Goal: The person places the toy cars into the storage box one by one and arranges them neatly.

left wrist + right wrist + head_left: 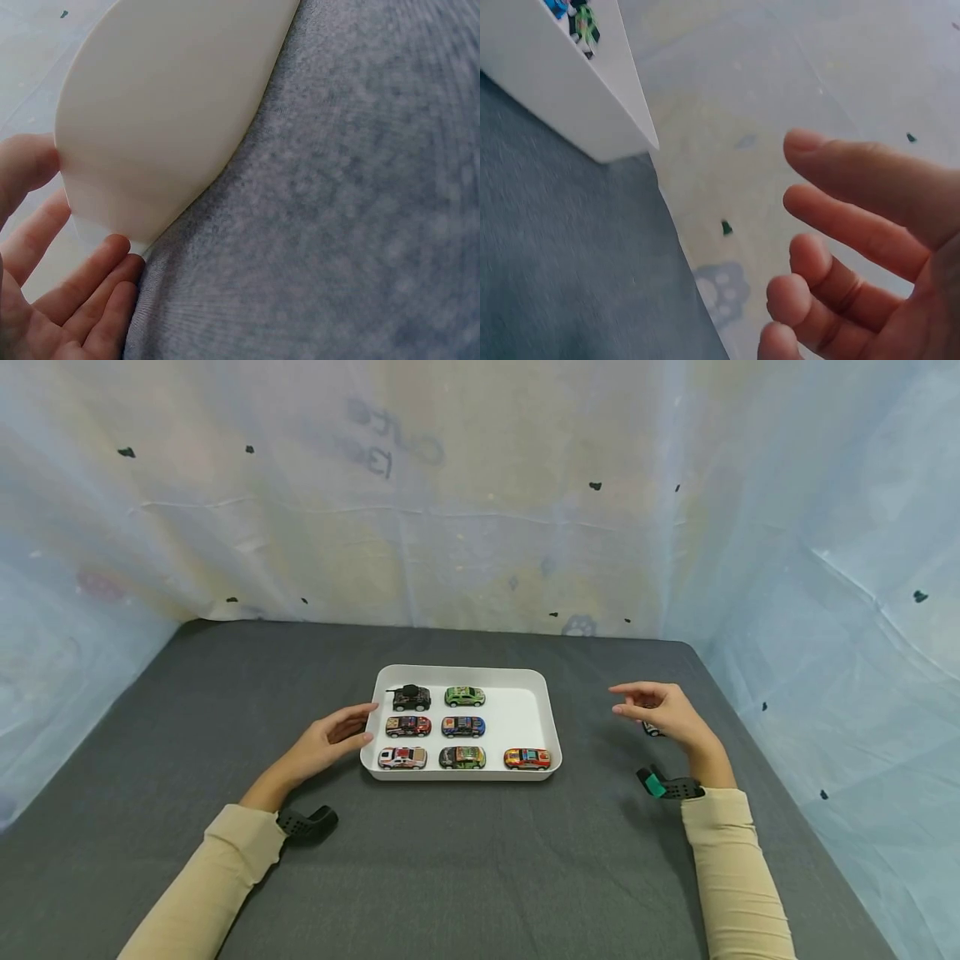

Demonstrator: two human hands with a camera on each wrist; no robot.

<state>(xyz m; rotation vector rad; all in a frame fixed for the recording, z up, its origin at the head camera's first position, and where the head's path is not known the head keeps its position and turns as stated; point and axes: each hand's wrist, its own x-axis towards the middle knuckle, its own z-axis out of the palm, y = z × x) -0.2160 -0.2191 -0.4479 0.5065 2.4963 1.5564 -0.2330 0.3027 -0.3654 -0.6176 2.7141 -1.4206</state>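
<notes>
The white tray (517,710) lies on the dark grey tablecloth (465,868) with seven toy cars standing in it, in three rows. In the back row are a black car (411,698) with a raised piece on its roof and a light green car (464,697); the middle row has a dark red car (408,727) and a blue car (462,727); the front row has a white-and-red car (402,758), a dark green car (462,758) and, apart from these two near the tray's right corner, a red-and-yellow car (527,759). The left hand (326,746) is at the tray's left side, fingers extended and relaxed, their tips touching its edge without closing round it — the left wrist view shows this contact on the outer wall. The right hand (667,714) is well to the right of the tray, its fingers loosely bent and holding nothing. An eighth car (652,729) is beyond the tray, just beside the right hand and partly hidden by it; whether they touch cannot be told. Both arms wear beige sleeves (738,868) and black wristbands (678,788), and pale sheeting (480,568) hangs behind the table.
</notes>
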